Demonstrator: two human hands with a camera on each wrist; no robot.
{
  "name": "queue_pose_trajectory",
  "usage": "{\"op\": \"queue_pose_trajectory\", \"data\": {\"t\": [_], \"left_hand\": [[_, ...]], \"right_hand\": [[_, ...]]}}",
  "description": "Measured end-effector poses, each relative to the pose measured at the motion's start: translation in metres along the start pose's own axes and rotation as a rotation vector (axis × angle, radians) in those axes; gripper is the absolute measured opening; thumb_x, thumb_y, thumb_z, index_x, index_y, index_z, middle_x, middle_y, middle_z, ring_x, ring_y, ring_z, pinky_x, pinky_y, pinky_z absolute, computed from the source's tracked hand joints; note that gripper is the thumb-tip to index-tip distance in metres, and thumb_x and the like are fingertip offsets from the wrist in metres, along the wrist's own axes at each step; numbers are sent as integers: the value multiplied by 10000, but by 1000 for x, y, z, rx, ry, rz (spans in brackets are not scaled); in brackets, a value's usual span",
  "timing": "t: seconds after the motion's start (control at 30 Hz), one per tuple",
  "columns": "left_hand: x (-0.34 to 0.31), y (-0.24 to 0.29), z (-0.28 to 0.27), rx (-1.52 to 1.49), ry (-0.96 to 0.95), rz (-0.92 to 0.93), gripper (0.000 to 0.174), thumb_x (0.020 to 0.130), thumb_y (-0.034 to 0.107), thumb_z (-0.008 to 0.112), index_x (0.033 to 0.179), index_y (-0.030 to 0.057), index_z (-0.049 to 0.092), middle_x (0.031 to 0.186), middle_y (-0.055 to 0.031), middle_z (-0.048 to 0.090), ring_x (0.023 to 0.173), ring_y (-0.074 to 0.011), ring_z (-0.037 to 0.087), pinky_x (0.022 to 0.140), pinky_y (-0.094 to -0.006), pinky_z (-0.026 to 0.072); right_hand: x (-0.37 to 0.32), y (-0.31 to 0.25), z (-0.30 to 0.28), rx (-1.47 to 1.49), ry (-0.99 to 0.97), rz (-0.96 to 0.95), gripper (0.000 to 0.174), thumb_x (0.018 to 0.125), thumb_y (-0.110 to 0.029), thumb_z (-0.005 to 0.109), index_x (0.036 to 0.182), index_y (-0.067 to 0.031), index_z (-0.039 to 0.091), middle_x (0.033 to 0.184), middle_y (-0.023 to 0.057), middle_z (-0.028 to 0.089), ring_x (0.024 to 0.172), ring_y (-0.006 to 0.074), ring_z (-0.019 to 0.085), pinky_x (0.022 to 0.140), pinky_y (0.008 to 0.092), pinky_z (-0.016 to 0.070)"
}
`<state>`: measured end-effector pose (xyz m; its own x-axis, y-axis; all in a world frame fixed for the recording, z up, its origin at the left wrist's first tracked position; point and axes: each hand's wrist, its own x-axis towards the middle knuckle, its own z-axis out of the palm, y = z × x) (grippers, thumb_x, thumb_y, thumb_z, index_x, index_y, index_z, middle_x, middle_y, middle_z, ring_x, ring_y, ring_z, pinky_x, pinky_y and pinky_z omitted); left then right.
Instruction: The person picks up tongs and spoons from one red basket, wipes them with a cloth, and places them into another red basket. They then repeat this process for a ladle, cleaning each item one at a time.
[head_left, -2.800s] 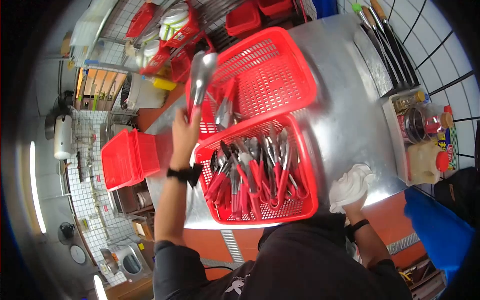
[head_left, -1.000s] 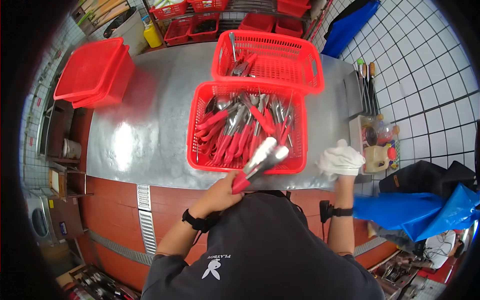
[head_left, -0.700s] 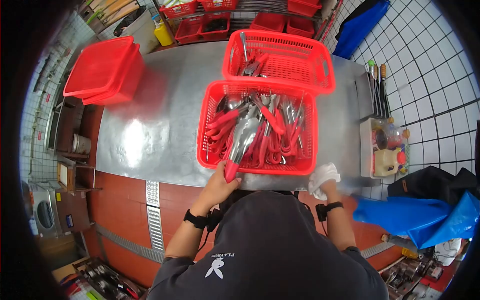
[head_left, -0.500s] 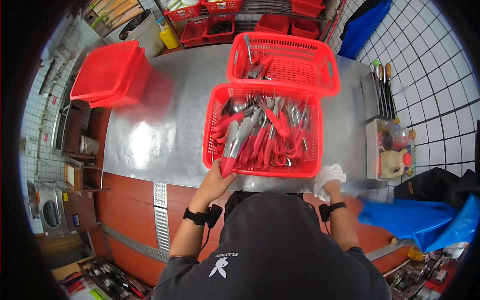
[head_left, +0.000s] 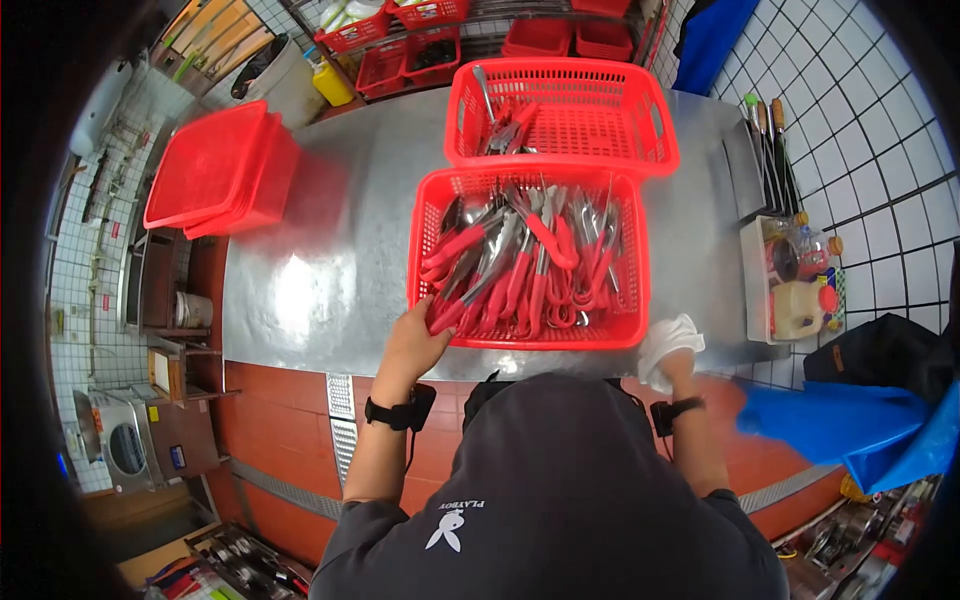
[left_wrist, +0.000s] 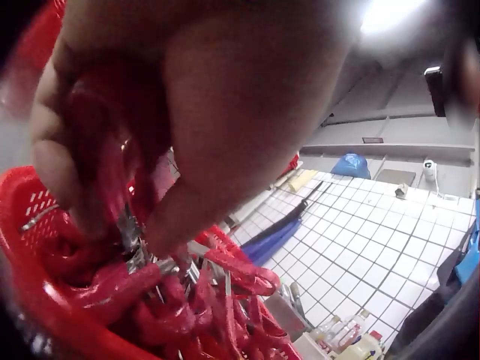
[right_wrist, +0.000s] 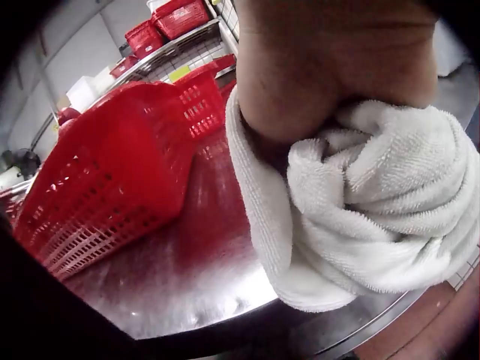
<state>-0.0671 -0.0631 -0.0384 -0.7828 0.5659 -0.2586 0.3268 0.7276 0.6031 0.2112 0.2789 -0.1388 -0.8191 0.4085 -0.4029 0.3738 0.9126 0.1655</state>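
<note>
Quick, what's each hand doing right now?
Left hand: closed, holding red-handled tongs at the front red basket.
Right hand: closed, holding a bunched white cloth.

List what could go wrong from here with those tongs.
The tongs in the left hand might snag on the handles heaped in the front basket. That basket sits near the front edge of the table, so a hard tug could drag it off.

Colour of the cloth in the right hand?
The cloth is white, no pattern visible; best seen in the right wrist view.
</note>
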Motion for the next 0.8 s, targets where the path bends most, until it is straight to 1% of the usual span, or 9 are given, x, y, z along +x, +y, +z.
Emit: {"op": "queue_pose_trajectory", "data": {"t": [0.07,0.1,0.23,0.27,0.3,0.53,0.6,0.63,0.8], "left_hand": [[4,6,-3,6,14,18,626,793,199,749,1313,-80,540,1112,-294,666,1052,-404,659,907,-432,522],[6,11,-4,6,35,35,604,797,197,748,1301,-76,556,1088,-293,673,1039,-407,662,900,-435,526],[19,34,-13,7,24,77,530,817,228,727,1244,-64,607,1032,-296,680,1012,-420,663,879,-448,532],[23,46,-19,129,11,73,515,830,248,717,1237,-50,617,1032,-283,687,1002,-412,669,877,-446,532],[26,53,-21,250,1,68,500,843,268,706,1231,-37,628,1033,-270,693,993,-404,675,876,-443,533],[34,77,-1,399,-62,87,382,874,276,633,1081,-45,649,909,-260,691,885,-429,672,796,-501,536],[27,78,18,504,-38,130,393,885,268,620,1102,-60,609,868,-253,679,859,-429,677,764,-497,550],[23,80,25,569,-73,117,481,897,265,609,1216,-90,548,923,-257,667,837,-433,681,743,-483,561],[13,62,44,432,-22,92,592,911,272,595,1345,-107,460,1099,-271,623,887,-434,673,757,-475,564]], "right_hand": [[-2,-3,-31,-29,-180,13,273,766,-394,658,839,-158,775,890,87,749,859,270,721,781,405,520],[-2,-2,-25,-23,-183,14,273,766,-394,658,839,-158,775,890,87,749,859,270,721,781,405,520],[8,7,27,90,-24,79,271,772,-364,658,844,-127,768,879,116,740,854,288,712,783,412,519],[9,7,31,121,9,93,268,774,-354,657,842,-119,765,876,124,737,851,293,709,785,414,517],[8,8,34,119,8,91,268,774,-354,657,842,-119,765,876,124,737,851,293,709,785,414,517],[7,6,22,71,-18,45,228,781,-339,650,816,-144,763,869,115,738,838,289,709,795,408,506],[9,5,22,29,-11,14,222,780,-339,651,813,-151,764,865,114,739,836,289,709,798,408,504],[9,4,19,25,-13,14,226,773,-347,656,813,-152,765,867,111,740,834,286,710,799,408,504],[13,9,37,-4,-26,0,252,762,-372,660,813,-150,767,862,102,742,828,280,714,788,416,508]]}}
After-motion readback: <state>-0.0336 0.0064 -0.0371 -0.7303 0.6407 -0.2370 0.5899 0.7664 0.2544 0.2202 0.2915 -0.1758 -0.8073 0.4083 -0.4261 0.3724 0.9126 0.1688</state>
